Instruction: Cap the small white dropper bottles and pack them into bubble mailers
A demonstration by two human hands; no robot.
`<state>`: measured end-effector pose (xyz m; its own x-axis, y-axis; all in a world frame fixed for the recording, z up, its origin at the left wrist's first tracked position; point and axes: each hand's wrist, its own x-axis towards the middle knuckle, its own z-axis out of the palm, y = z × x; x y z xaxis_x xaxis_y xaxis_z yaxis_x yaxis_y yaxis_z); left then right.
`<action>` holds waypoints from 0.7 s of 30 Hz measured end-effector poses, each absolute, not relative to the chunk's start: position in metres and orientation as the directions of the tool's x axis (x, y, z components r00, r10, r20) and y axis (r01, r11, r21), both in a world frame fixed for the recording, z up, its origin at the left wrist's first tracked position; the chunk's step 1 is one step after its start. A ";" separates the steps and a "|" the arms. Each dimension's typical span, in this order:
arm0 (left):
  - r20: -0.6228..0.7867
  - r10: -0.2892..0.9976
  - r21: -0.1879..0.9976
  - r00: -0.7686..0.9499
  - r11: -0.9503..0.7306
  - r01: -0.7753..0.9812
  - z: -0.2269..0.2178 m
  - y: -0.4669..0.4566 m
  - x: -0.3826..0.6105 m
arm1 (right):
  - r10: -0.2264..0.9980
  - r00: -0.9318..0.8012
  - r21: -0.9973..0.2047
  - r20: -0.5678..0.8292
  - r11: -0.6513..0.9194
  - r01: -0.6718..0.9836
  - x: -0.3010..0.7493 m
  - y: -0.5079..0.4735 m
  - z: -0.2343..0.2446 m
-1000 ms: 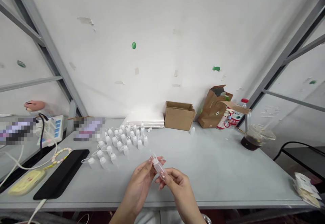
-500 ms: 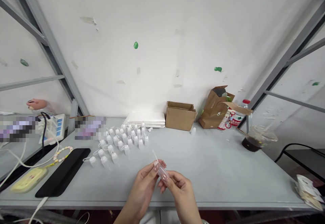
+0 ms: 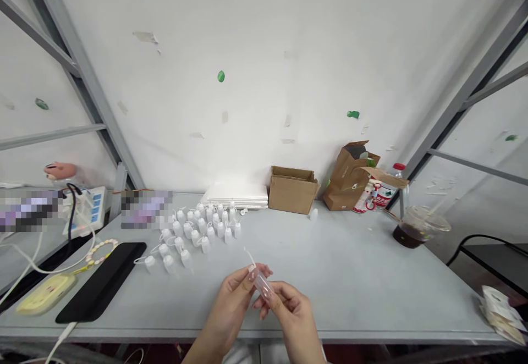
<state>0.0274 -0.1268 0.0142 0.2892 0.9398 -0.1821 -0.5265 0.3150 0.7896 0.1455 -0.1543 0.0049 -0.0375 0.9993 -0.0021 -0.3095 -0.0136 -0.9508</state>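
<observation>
Between my two hands, above the table's front part, is a small translucent plastic bottle (image 3: 263, 285), tilted, with a thin white strap sticking up from its neck end. My left hand (image 3: 237, 298) pinches the neck end, where its fingers partly hide the cap. My right hand (image 3: 289, 303) is closed on the lower body, thumb along its side. To the left of my hands several similar small white bottles (image 3: 195, 237) stand upright in loose rows, many with looped straps at their caps. One more small white piece (image 3: 314, 214) stands apart, near the cardboard box.
An open cardboard box (image 3: 292, 191) and a stack of white sheets (image 3: 235, 196) stand by the wall. Rightward are a brown paper bag (image 3: 344, 182) and a cup of dark drink (image 3: 412, 232). A black pad (image 3: 103, 281), a yellow case (image 3: 46, 293) and cables lie left.
The bottle stays in both hands at nearly the same place. Its strap now leans a little further left. The whole view has shifted slightly; the standing bottles are unmoved.
</observation>
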 end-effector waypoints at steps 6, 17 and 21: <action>-0.132 0.955 0.866 0.267 0.242 -0.438 0.011 -0.129 0.028 | 0.980 -0.184 -0.809 -0.077 -0.170 -0.563 0.139 -0.150 0.007; -0.063 0.993 0.963 -0.102 0.033 -0.268 0.004 -0.132 0.003 | 0.983 -0.181 -0.999 -0.033 -0.038 -0.024 0.163 -0.109 -0.005; -0.047 0.972 0.964 -0.232 -0.017 -0.266 -0.009 -0.138 -0.007 | 0.965 -0.129 -0.833 0.229 0.263 0.487 0.176 -0.051 0.003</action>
